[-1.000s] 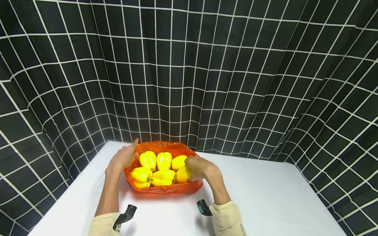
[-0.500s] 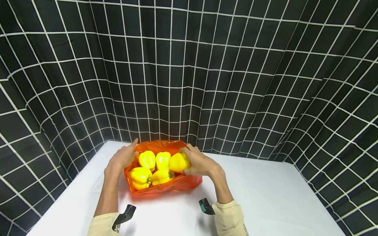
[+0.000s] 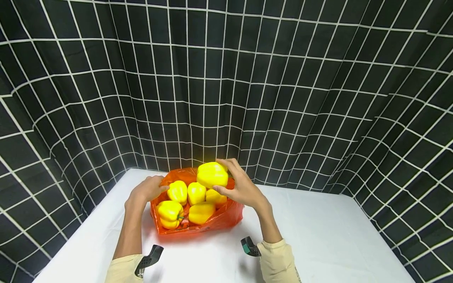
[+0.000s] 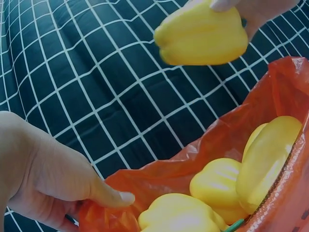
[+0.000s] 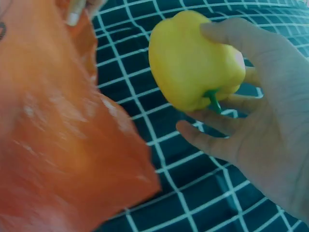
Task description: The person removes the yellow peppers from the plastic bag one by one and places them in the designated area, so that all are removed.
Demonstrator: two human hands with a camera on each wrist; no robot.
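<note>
A yellow bell pepper (image 3: pixel 212 175) is gripped in my right hand (image 3: pixel 242 186), held up over the back right of an open orange-red plastic bag (image 3: pixel 226 220). Its green stem points toward the palm in the right wrist view, where thumb and fingers curl round the pepper (image 5: pixel 188 63). My left hand (image 3: pixel 146 190) pinches the bag's left rim; in the left wrist view its thumb lies over the crumpled plastic (image 4: pixel 108 220). Several more yellow bell peppers (image 3: pixel 170 212) lie inside the bag, one with its green stem showing at the front left.
The bag stands on a white-covered table (image 3: pixel 311 232), near its back edge. Behind and at both sides hangs a dark cloth with a white grid (image 3: pixel 269 90). Black wrist devices (image 3: pixel 150 259) sit at both cream sleeves (image 3: pixel 277 261).
My right hand has taken hold of a pepper in the bag and raised it up and back above the others. The bag's front rim has shifted, and a front pepper has turned.
</note>
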